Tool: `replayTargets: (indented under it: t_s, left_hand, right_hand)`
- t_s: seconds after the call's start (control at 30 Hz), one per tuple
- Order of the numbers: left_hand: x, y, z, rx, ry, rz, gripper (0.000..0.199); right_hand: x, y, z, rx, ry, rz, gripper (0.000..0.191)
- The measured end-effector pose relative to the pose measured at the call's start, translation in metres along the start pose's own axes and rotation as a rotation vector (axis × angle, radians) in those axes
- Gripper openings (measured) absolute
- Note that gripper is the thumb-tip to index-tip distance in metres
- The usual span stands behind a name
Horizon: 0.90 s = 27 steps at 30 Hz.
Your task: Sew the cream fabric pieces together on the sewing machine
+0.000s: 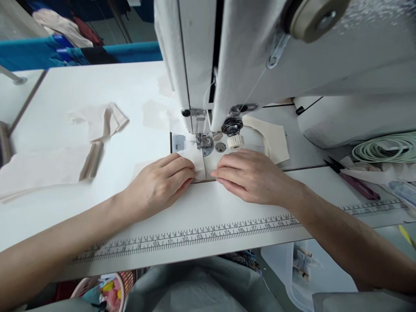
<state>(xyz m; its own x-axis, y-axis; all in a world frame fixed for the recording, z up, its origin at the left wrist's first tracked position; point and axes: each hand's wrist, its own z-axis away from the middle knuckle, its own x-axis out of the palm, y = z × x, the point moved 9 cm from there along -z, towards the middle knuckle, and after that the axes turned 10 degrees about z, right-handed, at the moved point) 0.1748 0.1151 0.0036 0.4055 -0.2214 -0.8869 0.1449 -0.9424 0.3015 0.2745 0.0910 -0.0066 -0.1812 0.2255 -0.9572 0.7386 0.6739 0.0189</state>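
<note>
A pale cream fabric piece (198,159) lies on the sewing machine bed, its far end at the presser foot (199,141). My left hand (165,182) is closed on the left side of this fabric, fingertips curled in near its front edge. On the right, my right hand (248,175) pinches the cloth with fingers pressed together, its tips a short gap from the left hand. A fold or seam line runs between the two hands toward the needle. Behind the right hand lies another cream, curved fabric piece (276,141).
Stacked pale fabric pieces (48,167) lie at left. The sewing machine head (195,56) rises over the bed. Thread snips (357,184) and a coil of green cord (386,147) sit at right. A printed ruler (195,237) follows the front edge; a pink basket (125,286) stands below.
</note>
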Motion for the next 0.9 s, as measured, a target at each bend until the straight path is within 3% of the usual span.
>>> replayTargets:
  t_s: [0.4, 0.73, 0.9]
  left_hand:
    - [0.002, 0.001, 0.002, -0.019, 0.023, -0.065, 0.012]
    - [-0.003, -0.016, 0.003, -0.163, 0.111, 0.186, 0.004]
    - [-0.004, -0.018, 0.004, -0.173, 0.122, 0.207, 0.004]
  right_hand:
    - [0.000, -0.007, 0.002, -0.047, -0.039, 0.056, 0.025]
    - [-0.004, -0.022, 0.000, -0.098, 0.001, 0.140, 0.023]
    - [-0.002, -0.027, -0.001, -0.105, 0.020, 0.216, 0.023]
